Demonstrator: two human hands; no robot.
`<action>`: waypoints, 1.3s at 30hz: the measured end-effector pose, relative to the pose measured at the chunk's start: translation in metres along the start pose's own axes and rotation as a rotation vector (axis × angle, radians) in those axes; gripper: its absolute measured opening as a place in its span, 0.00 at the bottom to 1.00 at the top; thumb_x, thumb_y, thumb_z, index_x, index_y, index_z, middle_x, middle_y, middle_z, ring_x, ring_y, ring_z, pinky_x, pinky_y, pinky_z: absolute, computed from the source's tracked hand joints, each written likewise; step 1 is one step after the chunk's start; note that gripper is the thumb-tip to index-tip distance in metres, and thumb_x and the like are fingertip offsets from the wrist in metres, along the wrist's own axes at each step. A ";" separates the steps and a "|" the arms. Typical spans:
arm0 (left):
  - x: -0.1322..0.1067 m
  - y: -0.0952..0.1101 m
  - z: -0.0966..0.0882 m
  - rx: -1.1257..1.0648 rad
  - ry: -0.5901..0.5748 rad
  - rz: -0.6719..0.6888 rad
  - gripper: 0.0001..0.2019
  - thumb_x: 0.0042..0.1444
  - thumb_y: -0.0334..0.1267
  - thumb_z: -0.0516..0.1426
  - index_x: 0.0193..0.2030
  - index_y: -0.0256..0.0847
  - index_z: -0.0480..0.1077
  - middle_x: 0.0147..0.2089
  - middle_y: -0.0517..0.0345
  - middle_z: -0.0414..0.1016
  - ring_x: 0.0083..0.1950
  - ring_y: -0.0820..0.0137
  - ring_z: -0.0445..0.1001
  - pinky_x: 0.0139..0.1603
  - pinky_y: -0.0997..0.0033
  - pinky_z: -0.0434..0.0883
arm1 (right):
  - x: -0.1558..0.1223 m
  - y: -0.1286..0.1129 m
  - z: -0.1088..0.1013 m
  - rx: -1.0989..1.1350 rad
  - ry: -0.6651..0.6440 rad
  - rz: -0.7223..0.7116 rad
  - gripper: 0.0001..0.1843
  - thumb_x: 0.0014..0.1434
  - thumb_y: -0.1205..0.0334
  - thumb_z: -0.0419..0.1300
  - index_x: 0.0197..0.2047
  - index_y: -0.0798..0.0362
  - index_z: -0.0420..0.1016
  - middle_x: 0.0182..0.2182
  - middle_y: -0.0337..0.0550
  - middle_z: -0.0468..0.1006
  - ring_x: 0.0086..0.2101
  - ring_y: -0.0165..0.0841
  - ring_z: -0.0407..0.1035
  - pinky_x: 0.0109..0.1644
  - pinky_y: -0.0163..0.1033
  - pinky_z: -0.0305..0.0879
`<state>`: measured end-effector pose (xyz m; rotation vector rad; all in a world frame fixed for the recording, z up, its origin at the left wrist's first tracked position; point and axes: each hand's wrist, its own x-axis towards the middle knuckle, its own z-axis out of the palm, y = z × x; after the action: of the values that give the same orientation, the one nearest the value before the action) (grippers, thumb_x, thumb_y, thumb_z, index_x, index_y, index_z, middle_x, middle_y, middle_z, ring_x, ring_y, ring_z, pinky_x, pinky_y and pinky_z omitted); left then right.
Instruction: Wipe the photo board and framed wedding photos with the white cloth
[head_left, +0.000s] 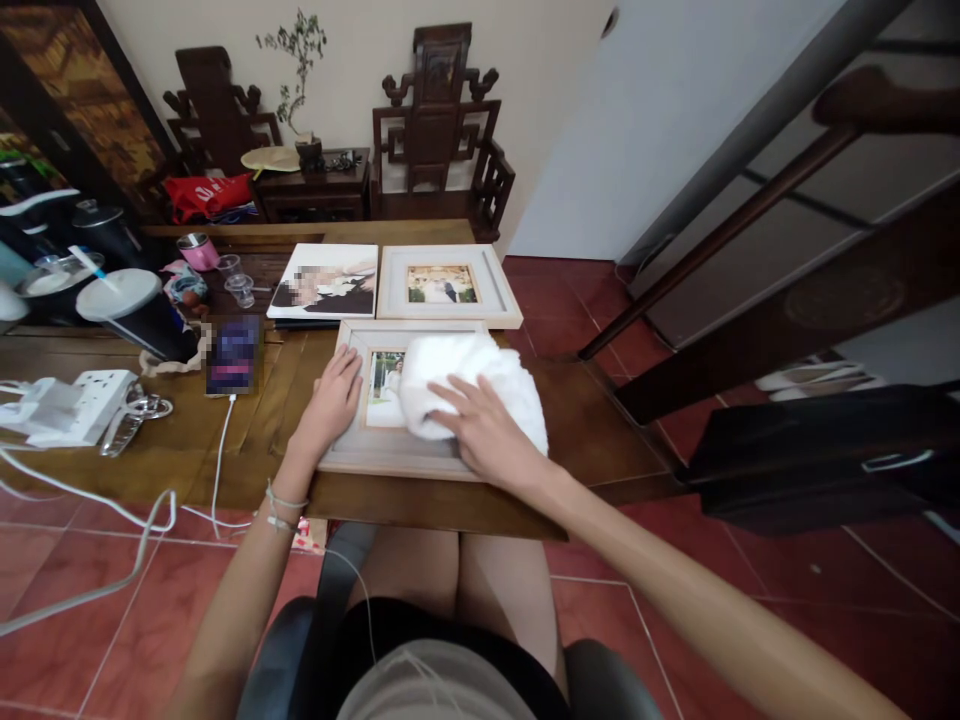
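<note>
A light wooden picture frame [420, 465] lies face up before me at the table's front edge, with a small photo [384, 400] partly covered inside its pale mat. My left hand [335, 395] grips its left side, fingers bent over the rim and thumb hidden. Bunched on the right half of the frame is a white fluffy towel [480, 365]. My right hand [487, 425] presses down on this towel and holds it, fingers spread across its near side. Behind, a second picture frame [390, 285] with another photo lies flat.
A photo album or print [322, 285] lies beside the second frame. Leftward are a phone [232, 357] on a white cable, a lidded cup [127, 310] with a straw, and a power strip [90, 410]. A dark wooden chair [442, 120] stands beyond the table.
</note>
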<state>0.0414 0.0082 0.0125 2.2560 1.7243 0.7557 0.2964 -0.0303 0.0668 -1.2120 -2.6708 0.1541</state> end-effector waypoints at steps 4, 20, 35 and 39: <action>0.001 -0.002 0.002 0.002 0.008 0.006 0.21 0.67 0.36 0.45 0.63 0.34 0.64 0.69 0.41 0.61 0.73 0.58 0.52 0.70 0.44 0.56 | 0.039 0.021 0.006 -0.154 0.020 0.085 0.34 0.50 0.84 0.49 0.58 0.55 0.71 0.69 0.53 0.56 0.65 0.57 0.50 0.63 0.74 0.47; 0.000 0.006 -0.001 -0.032 0.017 -0.030 0.20 0.67 0.35 0.45 0.63 0.35 0.64 0.69 0.42 0.62 0.73 0.59 0.53 0.69 0.43 0.57 | -0.045 -0.048 -0.035 0.064 -0.244 -0.165 0.37 0.48 0.82 0.48 0.60 0.51 0.70 0.68 0.47 0.60 0.65 0.52 0.54 0.62 0.63 0.60; 0.001 0.002 -0.002 -0.029 0.005 -0.012 0.21 0.66 0.35 0.46 0.63 0.35 0.65 0.68 0.42 0.62 0.73 0.59 0.52 0.70 0.45 0.56 | 0.059 0.018 0.019 -0.137 0.041 0.070 0.34 0.49 0.81 0.52 0.58 0.50 0.72 0.67 0.46 0.61 0.66 0.59 0.48 0.64 0.73 0.47; 0.000 0.004 -0.002 -0.028 0.010 -0.018 0.22 0.66 0.35 0.45 0.64 0.33 0.63 0.69 0.41 0.61 0.74 0.59 0.52 0.70 0.46 0.56 | 0.016 -0.013 0.010 -0.040 -0.082 -0.065 0.31 0.50 0.78 0.54 0.55 0.48 0.75 0.67 0.48 0.61 0.65 0.59 0.51 0.64 0.72 0.48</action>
<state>0.0438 0.0066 0.0162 2.2194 1.7254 0.7834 0.2748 -0.0271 0.0620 -1.1531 -2.7927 0.1434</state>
